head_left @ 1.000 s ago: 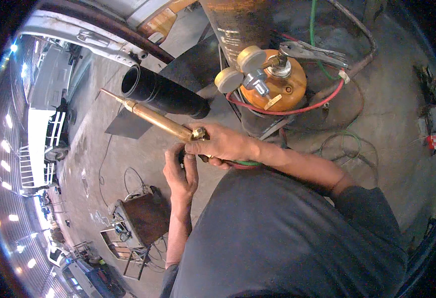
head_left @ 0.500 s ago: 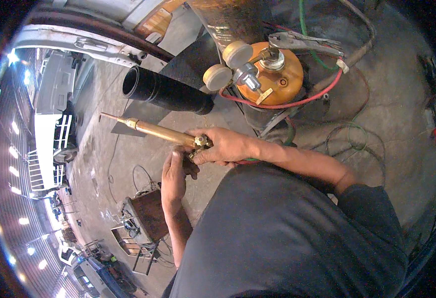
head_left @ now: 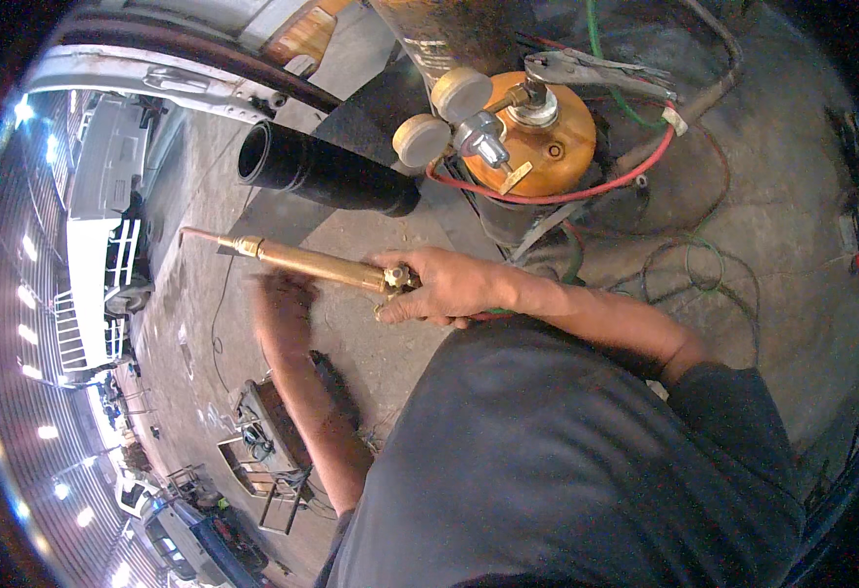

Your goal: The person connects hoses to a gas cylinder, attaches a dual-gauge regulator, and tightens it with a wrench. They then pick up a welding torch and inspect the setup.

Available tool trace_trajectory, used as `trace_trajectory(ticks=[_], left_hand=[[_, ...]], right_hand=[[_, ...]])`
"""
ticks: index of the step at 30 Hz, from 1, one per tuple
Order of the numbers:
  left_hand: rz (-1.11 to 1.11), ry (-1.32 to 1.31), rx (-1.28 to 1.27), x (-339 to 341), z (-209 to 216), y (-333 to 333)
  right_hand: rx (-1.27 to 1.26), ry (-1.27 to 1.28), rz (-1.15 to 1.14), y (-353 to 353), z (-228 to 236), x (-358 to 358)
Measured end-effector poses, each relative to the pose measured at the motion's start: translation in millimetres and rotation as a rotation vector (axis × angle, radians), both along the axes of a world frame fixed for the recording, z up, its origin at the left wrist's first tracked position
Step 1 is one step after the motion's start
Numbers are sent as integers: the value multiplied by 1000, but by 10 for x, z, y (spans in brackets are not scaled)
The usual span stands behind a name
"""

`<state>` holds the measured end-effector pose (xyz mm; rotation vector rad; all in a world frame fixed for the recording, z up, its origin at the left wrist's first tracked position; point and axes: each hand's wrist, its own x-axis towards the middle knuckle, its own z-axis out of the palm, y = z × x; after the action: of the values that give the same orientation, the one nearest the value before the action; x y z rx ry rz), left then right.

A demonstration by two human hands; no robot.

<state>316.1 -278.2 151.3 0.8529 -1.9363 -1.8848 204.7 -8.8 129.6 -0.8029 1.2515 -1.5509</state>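
Note:
A brass gas torch with a thin bent copper tip points to the left across the middle of the view. My right hand is wrapped round its rear end, close to the valve knob. Below the torch's front half is my left hand, smeared by motion, so its fingers cannot be made out. Beyond the torch stands an orange-topped gas cylinder carrying a regulator with two round gauges. Locking pliers grip the fitting on top.
A red hose curves round the cylinder, and green hoses coil on the floor at right. A rolled black sheet lies left of the cylinder. Lower left stands a small metal cart. Vehicles are parked at far left.
My left hand has left the valve area near my right hand and moved left, to below the front of the torch. My right hand keeps hold; the torch has turned slightly, showing its bent tip.

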Motion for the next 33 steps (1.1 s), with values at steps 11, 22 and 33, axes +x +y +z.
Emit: trace_trajectory(ticks=[11,22,33], left_hand=[[-292,955,661,-267,894,-948],[118,1242,1185,-315,1046,-1114],[94,1178,1251,-462,1039,-951]], right_hand=[[39,7,97,34,95,32],[28,30,142,53,70,-17],[81,-23,168,41,-17,-19]])
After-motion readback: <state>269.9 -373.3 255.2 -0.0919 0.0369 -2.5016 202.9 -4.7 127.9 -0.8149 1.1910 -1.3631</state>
